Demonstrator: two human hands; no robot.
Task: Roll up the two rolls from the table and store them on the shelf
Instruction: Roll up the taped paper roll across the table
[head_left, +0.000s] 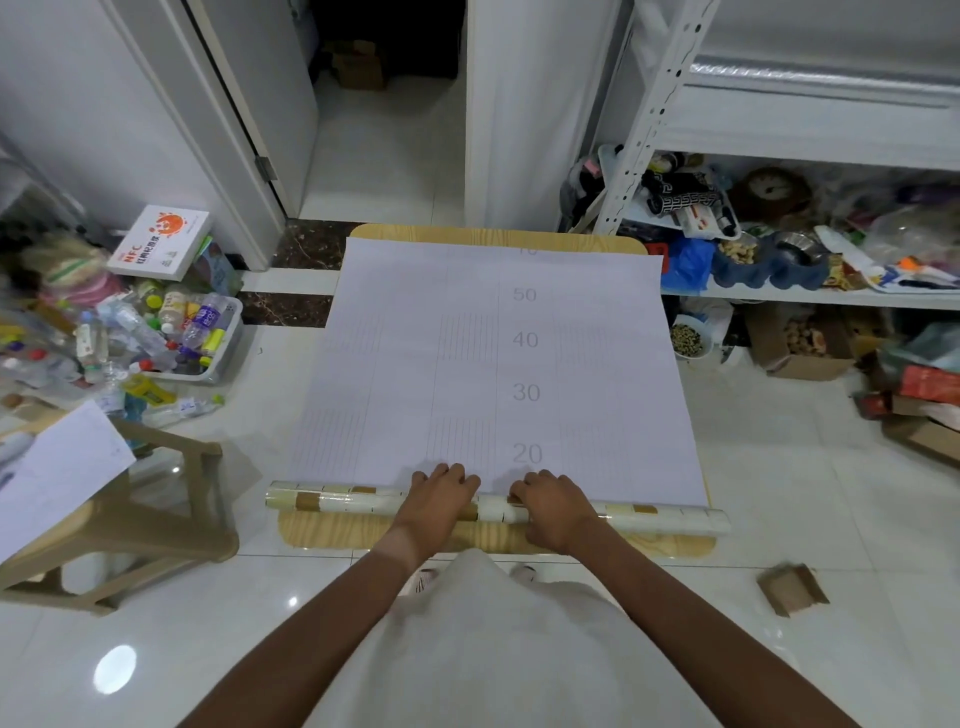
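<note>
Both hands rest palm-down on the rolled part of the roll (337, 500) at the near edge of the wooden table (363, 535): the left hand (441, 501) and the right hand (553, 509) lie side by side near its middle, fingers curled over the top, pressing rather than pinching. Beyond them the unrolled sheet (467, 338), printed with numbers 20 to 50, covers the table to its far edge. Farther right stands a cluttered white shelf (810, 119).
</note>
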